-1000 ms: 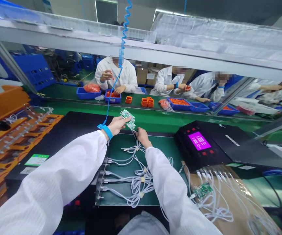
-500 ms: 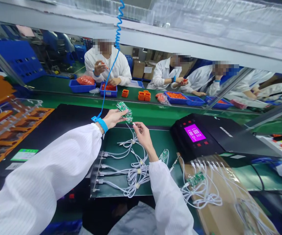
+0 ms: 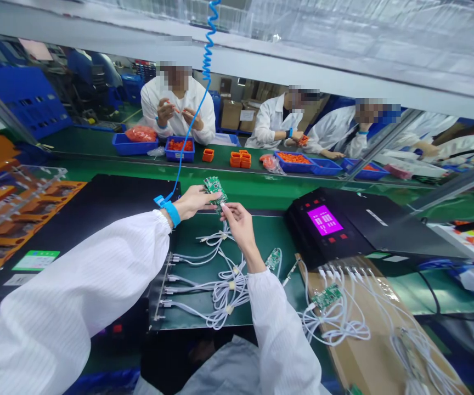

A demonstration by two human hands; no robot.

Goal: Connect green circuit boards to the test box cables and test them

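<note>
My left hand (image 3: 193, 202), with a blue strap at the wrist, is closed on the edge of a green circuit board (image 3: 214, 186) and holds it up above the bench. My right hand (image 3: 239, 222) is at the board's lower end, thumb and fingers pinching the small white plug of a cable (image 3: 223, 206). The plug touches the board's end, but fingers cover the joint, so I cannot tell how deep it sits. Below, bundled white cables (image 3: 226, 296) lie on the green bench mat. Another green board (image 3: 273, 259) rests right of my right wrist.
A black tester (image 3: 319, 219) with a lit magenta screen stands at right, cables plugged into its front. A third circuit board (image 3: 327, 296) lies on cardboard there. A coiled blue cord (image 3: 207, 60) hangs down to my wrist. Co-workers sit across, behind blue bins (image 3: 179, 156).
My right hand has brought the plug up against the board's lower end. The board is turned a little more upright. Across the bench, a co-worker has raised a hand from the bin.
</note>
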